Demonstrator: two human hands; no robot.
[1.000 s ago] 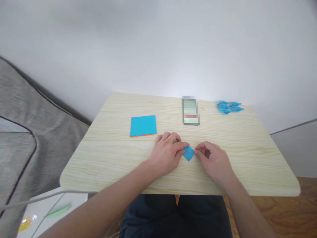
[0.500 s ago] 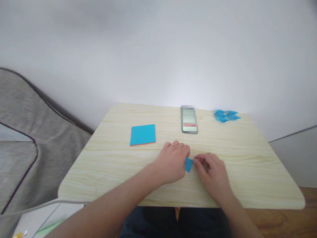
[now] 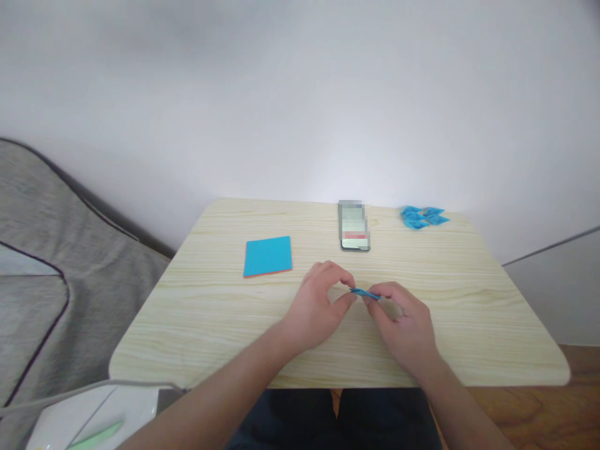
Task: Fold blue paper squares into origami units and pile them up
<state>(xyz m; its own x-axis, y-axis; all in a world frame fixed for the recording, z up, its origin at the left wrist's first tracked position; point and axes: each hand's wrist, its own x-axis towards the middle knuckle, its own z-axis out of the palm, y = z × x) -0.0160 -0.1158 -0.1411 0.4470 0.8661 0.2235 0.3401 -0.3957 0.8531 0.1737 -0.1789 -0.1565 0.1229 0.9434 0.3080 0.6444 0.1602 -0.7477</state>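
A small folded piece of blue paper is held just above the table, seen nearly edge-on. My left hand pinches its left end between thumb and forefinger. On the other side, my right hand grips the right end with thumb and fingertips. A stack of square paper, blue on top with an orange-red edge, lies to the left beyond my left hand. Folded blue paper pieces with pointed tips rest at the back right.
The pale wood-grain table reaches back to a white wall. A phone with a blurred screen lies near the back edge. Grey fabric stands at the left, and a pale cable runs below it.
The blue paper has been lifted and tilted from flat-facing to nearly edge-on. My left hand has turned, so its thumb and forefinger now show pinching the end; my right hand has shifted slightly.
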